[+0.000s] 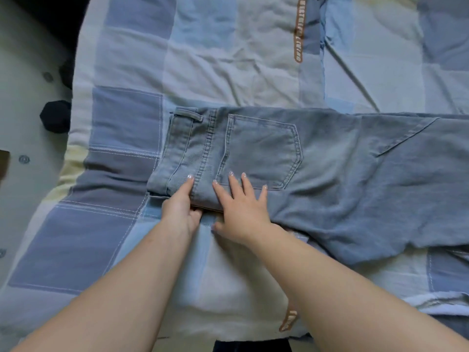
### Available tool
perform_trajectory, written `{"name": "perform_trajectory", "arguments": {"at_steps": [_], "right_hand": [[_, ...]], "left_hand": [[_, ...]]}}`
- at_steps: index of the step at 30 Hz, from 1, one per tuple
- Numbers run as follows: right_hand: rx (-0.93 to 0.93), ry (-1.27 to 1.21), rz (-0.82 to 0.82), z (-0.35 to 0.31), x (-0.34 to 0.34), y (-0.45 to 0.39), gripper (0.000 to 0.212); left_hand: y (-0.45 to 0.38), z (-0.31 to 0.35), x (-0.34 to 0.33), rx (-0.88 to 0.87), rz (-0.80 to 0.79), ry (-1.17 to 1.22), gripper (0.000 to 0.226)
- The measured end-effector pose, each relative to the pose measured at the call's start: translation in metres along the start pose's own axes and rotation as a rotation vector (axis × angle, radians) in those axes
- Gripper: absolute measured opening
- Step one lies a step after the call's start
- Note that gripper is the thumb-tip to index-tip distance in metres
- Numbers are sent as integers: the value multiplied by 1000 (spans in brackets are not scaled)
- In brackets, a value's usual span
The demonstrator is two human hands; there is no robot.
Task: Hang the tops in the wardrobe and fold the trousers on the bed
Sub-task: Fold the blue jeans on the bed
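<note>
As jeans [317,168] lie on bed [121,250], left hand [181,209] fingers pinching near edge, right hand [241,212] flat

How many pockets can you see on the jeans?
1. The back pocket sits on the jeans just above the right hand. Others may be hidden underneath the folded denim.

**Lettering visible on the bedding**

A brown strip with pale capital lettering [300,30] is printed on the checked bed cover [228,59], running lengthwise near the top of the view. The characters are too blurred and small to be read as words. A second brown printed strip [288,320] appears on the cover near the lower edge; its lettering is likewise illegible. No other text, number or brand mark can be read.
</note>
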State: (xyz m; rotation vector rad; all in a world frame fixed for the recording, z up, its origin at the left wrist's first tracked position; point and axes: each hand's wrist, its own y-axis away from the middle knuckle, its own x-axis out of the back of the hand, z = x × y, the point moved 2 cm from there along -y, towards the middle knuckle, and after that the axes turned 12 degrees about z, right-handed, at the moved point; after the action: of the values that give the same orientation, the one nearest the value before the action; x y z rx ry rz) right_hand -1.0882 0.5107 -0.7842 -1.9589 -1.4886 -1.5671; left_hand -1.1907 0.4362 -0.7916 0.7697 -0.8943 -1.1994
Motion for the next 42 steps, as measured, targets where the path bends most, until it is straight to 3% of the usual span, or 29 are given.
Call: {"name": "perform_trajectory", "arguments": {"at_steps": [2, 4, 5, 9, 11, 13, 16, 19, 23, 25, 27, 29, 30, 31, 32, 34, 35, 36, 39, 42], "right_hand": [[2, 23, -152, -3, -8, -12, 94], [-13, -73, -204, 1, -3, -19, 94], [-39, -217, -190, 2, 4, -20, 92], [-328, -1196, 46, 3, 53, -20, 66], [-494, -1396, 58, 10, 81, -20, 55], [-556, -1517, -43, 22, 111, -20, 54], [-502, -1510, -125, 49, 155, -12, 41], [-494, -1396, -127, 84, 188, 4, 31], [-529, -1244, -13, 157, 224, 42, 8], [-510, -1204, 109, 198, 241, 62, 9], [-506, -1197, 207, 235, 255, 80, 16], [-514, -1209, 284, 277, 270, 100, 20], [-510, -1236, 309, 298, 278, 111, 21], [-504, -1263, 324, 324, 288, 124, 23], [-493, -1271, 327, 346, 294, 135, 24], [-496, -1234, 322, 402, 307, 165, 26], [-507, -1206, 320, 425, 308, 176, 26], [-530, -1178, 323, 454, 311, 191, 25], [-552, -1069, 354, 530, 311, 226, 26], [-549, -992, 411, 597, 311, 249, 31]], "left_hand": [[-9, 11, 4, -26, 39, 34, 40], [-9, 20, 10, -166, 90, 77, 44], [-4, 23, 12, -275, 79, 57, 43], [38, 34, 9, -716, -85, -209, 25], [68, 31, -4, -860, -194, -341, 16], [99, 18, -24, -922, -310, -427, 19], [148, -13, -59, -1070, -483, -511, 29], [188, -42, -88, -1246, -560, -553, 52], [236, -105, -135, -1399, -658, -846, 55], [262, -143, -156, -1464, -629, -980, 62], [287, -175, -168, -1500, -614, -893, 65], [311, -212, -171, -1522, -641, -662, 43], [320, -233, -170, -1437, -633, -590, 26], [330, -258, -172, -1239, -654, -544, 23], [334, -280, -174, -909, -674, -491, 36], [337, -335, -181, -155, -563, -282, 66], [334, -353, -181, 132, -504, -137, 85], [334, -372, -186, 294, -462, 7, 102], [328, -414, -207, 395, -338, 139, 119], [321, -452, -237, 361, -230, 7, 105]]}}
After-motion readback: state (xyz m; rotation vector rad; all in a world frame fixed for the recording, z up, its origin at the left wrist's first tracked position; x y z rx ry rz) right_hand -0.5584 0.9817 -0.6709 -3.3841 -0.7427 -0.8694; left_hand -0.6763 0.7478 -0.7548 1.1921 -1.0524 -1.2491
